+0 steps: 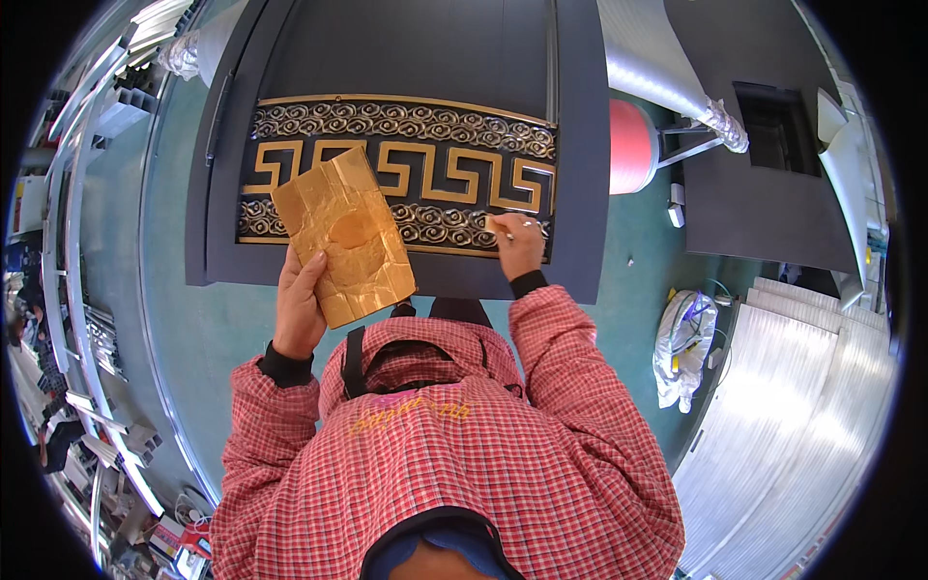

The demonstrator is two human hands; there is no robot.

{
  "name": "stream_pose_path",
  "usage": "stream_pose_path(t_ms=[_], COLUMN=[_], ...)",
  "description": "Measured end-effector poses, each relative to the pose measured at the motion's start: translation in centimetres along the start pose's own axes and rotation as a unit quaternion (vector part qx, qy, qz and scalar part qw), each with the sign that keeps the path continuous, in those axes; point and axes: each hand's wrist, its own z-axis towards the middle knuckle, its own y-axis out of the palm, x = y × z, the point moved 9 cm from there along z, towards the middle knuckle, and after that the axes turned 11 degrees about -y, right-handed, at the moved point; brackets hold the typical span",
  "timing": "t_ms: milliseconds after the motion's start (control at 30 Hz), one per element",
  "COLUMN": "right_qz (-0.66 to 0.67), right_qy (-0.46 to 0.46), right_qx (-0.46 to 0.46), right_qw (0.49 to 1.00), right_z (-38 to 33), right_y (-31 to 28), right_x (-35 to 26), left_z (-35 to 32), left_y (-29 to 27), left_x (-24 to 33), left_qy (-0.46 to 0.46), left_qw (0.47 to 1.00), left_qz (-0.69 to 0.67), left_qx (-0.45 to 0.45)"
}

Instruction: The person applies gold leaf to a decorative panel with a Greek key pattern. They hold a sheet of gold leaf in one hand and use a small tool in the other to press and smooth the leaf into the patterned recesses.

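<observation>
My left hand [301, 304] grips a flat rectangular slab wrapped in creased gold foil [367, 266], thumb on top, with a darker orange smear near its middle. It is held over the lower left of a dark grey door panel [406, 48]. My right hand [523, 244] pinches a small pale pad [494, 224] against or just above the lower band of raised swirls [440, 224], near its right end; contact cannot be made out. Between two swirl bands runs a gold key-pattern relief [464, 177], partly hidden on the left by the slab.
A red-pink roll [630, 145] stands right of the panel, near a wrapped cylinder [652, 53]. Farther right are a dark panel with a square opening [778, 126], a crumpled plastic bag [684, 338] and ribbed sheets [773, 396]. Metal racking [92, 338] lines the left.
</observation>
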Motion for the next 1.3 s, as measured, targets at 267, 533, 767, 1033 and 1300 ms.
stream_pose_path(t_ms=[267,533,767,1033,1300], right_qz=[0.029,0.027,0.095,-0.023,-0.08], right_qy=[-0.028,0.035,-0.157,-0.112,0.068], right_qx=[-0.021,0.067,0.03,0.006,-0.009], right_qw=[0.999,0.997,0.982,0.993,0.994], right_z=[-1.5,3.1,7.3,6.1,-0.3], right_y=[0.2,-7.1,-7.7,-9.9,-3.2], right_x=[-2.0,-3.6,-19.4,-12.7,0.9], left_z=[0.2,0.9,1.0,1.2,1.6], left_y=[0.5,2.6,4.6,2.8,-0.7], left_x=[-0.6,-2.4,-3.8,-2.9,-0.2], left_qy=[-0.004,-0.023,-0.035,-0.018,0.005], left_qw=[1.0,0.998,0.998,0.999,1.0], left_qz=[-0.01,-0.03,-0.018,-0.015,-0.004], left_qx=[-0.001,-0.051,-0.047,-0.036,0.022])
